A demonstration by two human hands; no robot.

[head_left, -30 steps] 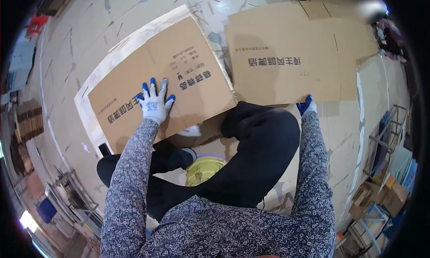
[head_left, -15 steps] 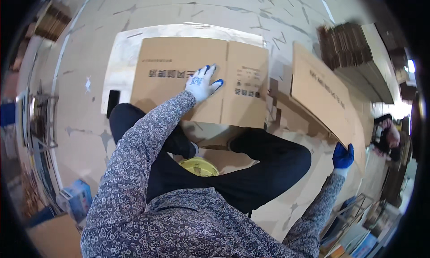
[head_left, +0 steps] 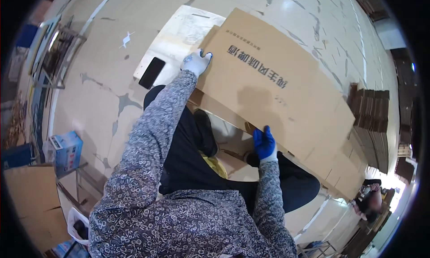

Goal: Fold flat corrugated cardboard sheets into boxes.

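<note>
A large flat brown cardboard sheet [head_left: 277, 83] with dark print slants across the space above my knees. My left hand [head_left: 196, 62], in a white glove with blue on it, grips its left end. At the near edge is my right hand [head_left: 265, 144], its blue glove palm showing and its fingers partly closed on the edge. Under the sheet lies another piece of cardboard [head_left: 207, 38], mostly hidden, on a whitish board [head_left: 175, 32]. The far right end of the sheet reaches close to a stack of cardboard.
A black phone [head_left: 152, 73] lies at the board's near left corner. Stacked folded cardboard [head_left: 374, 123] stands at the right. A yellow object [head_left: 216, 166] is between my legs. Farther right is another person [head_left: 371, 202]. A blue box [head_left: 66, 151] sits at the left.
The cardboard sheet has come from the right over the one on the board. My right hand moved left with it; my left hand went from the lower sheet's top to the upper sheet's left end.
</note>
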